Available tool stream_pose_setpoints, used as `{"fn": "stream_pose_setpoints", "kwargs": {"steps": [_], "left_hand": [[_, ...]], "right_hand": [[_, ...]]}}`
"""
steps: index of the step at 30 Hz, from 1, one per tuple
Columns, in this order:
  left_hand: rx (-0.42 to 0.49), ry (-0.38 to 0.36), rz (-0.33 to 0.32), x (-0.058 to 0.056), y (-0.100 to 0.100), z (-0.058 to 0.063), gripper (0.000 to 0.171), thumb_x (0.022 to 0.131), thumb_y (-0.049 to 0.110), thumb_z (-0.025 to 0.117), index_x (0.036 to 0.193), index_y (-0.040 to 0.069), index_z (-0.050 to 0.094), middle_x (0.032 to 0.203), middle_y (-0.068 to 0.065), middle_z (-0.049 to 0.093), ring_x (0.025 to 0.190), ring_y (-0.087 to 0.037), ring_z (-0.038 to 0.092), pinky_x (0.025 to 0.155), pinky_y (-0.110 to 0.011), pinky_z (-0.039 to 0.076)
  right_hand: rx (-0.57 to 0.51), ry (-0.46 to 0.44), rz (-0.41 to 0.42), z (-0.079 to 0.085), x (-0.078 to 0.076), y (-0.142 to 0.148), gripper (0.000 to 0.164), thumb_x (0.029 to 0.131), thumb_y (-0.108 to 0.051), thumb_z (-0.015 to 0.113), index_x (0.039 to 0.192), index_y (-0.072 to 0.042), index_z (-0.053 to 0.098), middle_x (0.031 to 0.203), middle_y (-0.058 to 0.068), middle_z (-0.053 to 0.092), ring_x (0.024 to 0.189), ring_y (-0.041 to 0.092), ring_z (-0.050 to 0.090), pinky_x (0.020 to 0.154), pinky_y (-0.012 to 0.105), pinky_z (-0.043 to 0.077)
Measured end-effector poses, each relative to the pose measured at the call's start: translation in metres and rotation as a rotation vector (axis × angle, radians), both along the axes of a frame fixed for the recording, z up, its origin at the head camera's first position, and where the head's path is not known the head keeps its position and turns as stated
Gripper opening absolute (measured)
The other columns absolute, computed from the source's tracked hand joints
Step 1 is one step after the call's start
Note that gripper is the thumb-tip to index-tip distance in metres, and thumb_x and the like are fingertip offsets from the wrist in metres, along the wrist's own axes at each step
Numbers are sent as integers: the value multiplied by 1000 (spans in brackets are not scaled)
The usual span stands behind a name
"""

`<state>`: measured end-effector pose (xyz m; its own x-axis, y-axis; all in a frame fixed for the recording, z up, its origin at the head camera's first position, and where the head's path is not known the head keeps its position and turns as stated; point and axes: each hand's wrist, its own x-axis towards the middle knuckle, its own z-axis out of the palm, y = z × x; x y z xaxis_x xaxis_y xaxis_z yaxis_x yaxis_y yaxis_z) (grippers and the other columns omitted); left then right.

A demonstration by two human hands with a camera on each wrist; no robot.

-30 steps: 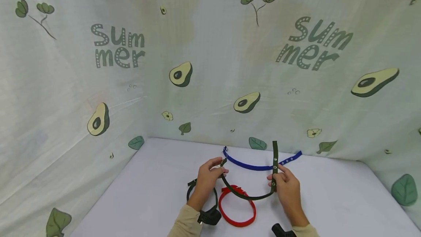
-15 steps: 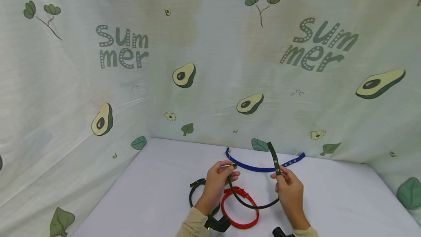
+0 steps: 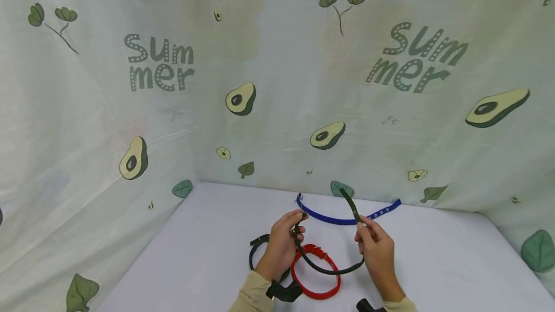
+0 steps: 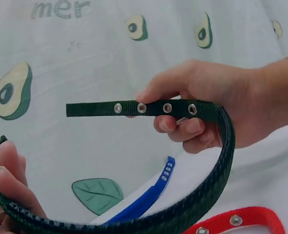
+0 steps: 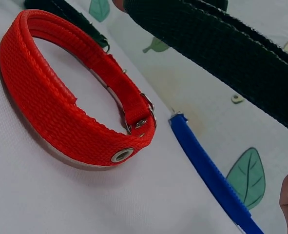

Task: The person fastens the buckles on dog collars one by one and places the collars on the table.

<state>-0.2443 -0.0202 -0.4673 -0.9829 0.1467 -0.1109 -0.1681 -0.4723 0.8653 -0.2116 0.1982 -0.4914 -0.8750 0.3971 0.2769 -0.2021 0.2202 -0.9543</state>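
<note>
A dark green strap collar (image 3: 334, 272) hangs in a U between the two hands, above the table. My left hand (image 3: 282, 242) grips its buckle end, and some metal fittings show at the fingers in the left wrist view. My right hand (image 3: 378, 252) pinches the other end, where a row of metal eyelets (image 4: 167, 108) runs along the strap (image 4: 100, 109). In the head view the free tip points up and left past the right fingers. Beneath the hanging loop lies a red collar (image 3: 318, 296), buckled into a ring.
Behind the hands a blue collar (image 3: 334, 220) lies unfastened along the back of the white table (image 3: 199, 254). Another dark collar (image 3: 251, 257), closed in a ring, sits left of the red one, partly hidden by the left arm. A printed curtain (image 3: 277, 61) rises behind.
The collar's free tip has swung from upright to a leftward lean. The left hand has shifted slightly right and turned, and the hanging loop sits a little lower.
</note>
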Motion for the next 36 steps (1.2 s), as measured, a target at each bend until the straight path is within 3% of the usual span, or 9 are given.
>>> {"fn": "stream_pose_setpoints", "kwargs": {"steps": [5, 16, 24, 32, 36], "left_hand": [[63, -37, -3, 2, -1, 3, 43, 99, 25, 61, 136, 3, 55, 116, -7, 61, 81, -13, 48, 65, -21, 41], [101, -73, 22, 4, -8, 1, 46, 98, 23, 62, 138, 2, 53, 116, -8, 65, 80, -11, 48, 66, -19, 41], [87, -41, -76, -1, -11, 5, 45, 99, 25, 62, 139, 5, 54, 120, -11, 67, 81, -12, 51, 64, -19, 41], [75, 32, -37, 0, -17, 15, 42, 101, 21, 60, 139, 4, 55, 116, -12, 65, 80, -12, 53, 62, -18, 43], [20, 69, -23, 0, -24, 23, 41, 101, 22, 62, 138, 6, 58, 117, -12, 64, 85, -13, 55, 62, -18, 43]], "right_hand": [[-21, -23, 33, 1, 0, 1, 29, 104, -24, 58, 123, -3, 66, 75, 13, 59, 56, 19, 52, 50, 26, 47], [-92, -61, 24, -4, 1, -2, 20, 103, -9, 54, 117, 1, 65, 83, 12, 68, 55, 19, 56, 50, 27, 50], [-127, -58, 39, 7, 4, -6, 18, 103, -5, 51, 115, 3, 63, 89, 11, 72, 54, 22, 58, 50, 27, 49], [-153, -37, 81, 15, 15, 1, 16, 101, 3, 48, 115, 3, 55, 89, 9, 70, 57, 23, 62, 55, 28, 54], [-116, -11, 92, 19, 18, -2, 23, 100, 4, 48, 121, 0, 56, 90, 8, 68, 59, 24, 65, 55, 30, 53]]}}
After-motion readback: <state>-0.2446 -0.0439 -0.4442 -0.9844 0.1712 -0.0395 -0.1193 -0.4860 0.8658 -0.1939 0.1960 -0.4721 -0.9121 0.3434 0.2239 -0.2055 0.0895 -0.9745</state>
